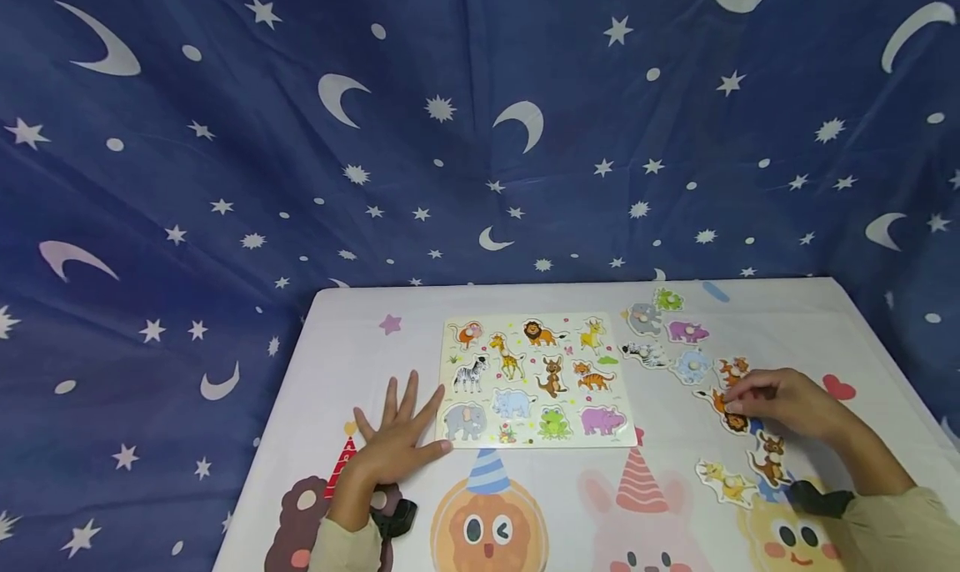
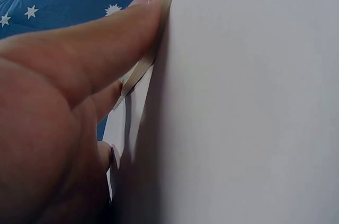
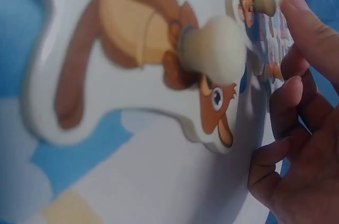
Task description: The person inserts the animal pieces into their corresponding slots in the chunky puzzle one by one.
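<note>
My left hand (image 1: 393,443) lies flat, fingers spread, touching the puzzle board (image 1: 534,380) edge. My right hand (image 1: 780,398) curls over the lion piece (image 1: 729,415) right of the board; actual pinch unclear.

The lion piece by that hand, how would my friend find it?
Start at the puzzle board in the middle of the white table. Loose animal pieces lie to its right, where the right hand rests. The lion piece lies under its fingertips: orange with a dark brown mane, unlike the kangaroo piece just below.
</note>
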Tool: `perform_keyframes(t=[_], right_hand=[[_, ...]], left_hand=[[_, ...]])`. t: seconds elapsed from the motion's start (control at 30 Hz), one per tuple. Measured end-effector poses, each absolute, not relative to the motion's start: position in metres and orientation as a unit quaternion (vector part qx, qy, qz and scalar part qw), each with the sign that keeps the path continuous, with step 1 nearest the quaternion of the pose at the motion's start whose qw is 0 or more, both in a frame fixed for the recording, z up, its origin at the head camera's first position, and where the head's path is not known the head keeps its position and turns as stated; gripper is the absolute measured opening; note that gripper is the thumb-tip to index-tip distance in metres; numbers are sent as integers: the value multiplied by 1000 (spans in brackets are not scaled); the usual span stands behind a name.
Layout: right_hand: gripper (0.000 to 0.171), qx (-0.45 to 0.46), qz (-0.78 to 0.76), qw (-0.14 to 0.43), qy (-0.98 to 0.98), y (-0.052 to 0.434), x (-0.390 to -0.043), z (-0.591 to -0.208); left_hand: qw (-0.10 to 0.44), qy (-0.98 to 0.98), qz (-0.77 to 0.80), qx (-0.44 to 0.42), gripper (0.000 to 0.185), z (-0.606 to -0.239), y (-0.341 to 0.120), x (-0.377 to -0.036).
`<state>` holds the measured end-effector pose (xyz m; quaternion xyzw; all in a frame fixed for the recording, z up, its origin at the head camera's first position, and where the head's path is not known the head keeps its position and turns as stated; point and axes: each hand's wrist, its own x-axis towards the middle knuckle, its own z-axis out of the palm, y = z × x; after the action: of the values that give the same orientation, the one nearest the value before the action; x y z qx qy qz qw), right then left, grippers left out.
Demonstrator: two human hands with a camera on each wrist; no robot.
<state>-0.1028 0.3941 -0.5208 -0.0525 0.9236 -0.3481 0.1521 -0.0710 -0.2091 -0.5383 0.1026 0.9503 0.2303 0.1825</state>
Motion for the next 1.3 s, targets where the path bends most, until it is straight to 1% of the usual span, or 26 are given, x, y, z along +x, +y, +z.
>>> perform_keyframes(t=[0.13, 0.3, 0.43, 0.67, 0.83, 1.03, 1.13, 1.3], right_hand=[[16, -90, -353, 153, 919, 394, -105, -524], [20, -101, -340, 161, 921, 394, -106, -523], [24, -88, -318, 163, 930, 391, -104, -522], [24, -64, -269, 129, 952, 389, -103, -525], [30, -36, -258, 129, 957, 388, -99, -529], [30, -24, -253, 110, 961, 385, -97, -531], [33, -22, -261, 113, 959, 383, -97, -530], [27, -39, -290, 132, 947, 384, -95, -528]], left_hand=[[179, 951, 231, 100, 86, -538, -209, -71], [183, 950, 234, 100, 86, -539, -209, -71], [186, 949, 234, 103, 85, -538, -209, -71], [183, 949, 234, 106, 85, -536, -209, -73], [192, 948, 232, 105, 85, -536, -210, -71], [184, 948, 236, 106, 85, -536, -208, -71], [183, 949, 233, 106, 85, -536, -208, -71], [184, 950, 230, 104, 85, -536, -209, -71]])
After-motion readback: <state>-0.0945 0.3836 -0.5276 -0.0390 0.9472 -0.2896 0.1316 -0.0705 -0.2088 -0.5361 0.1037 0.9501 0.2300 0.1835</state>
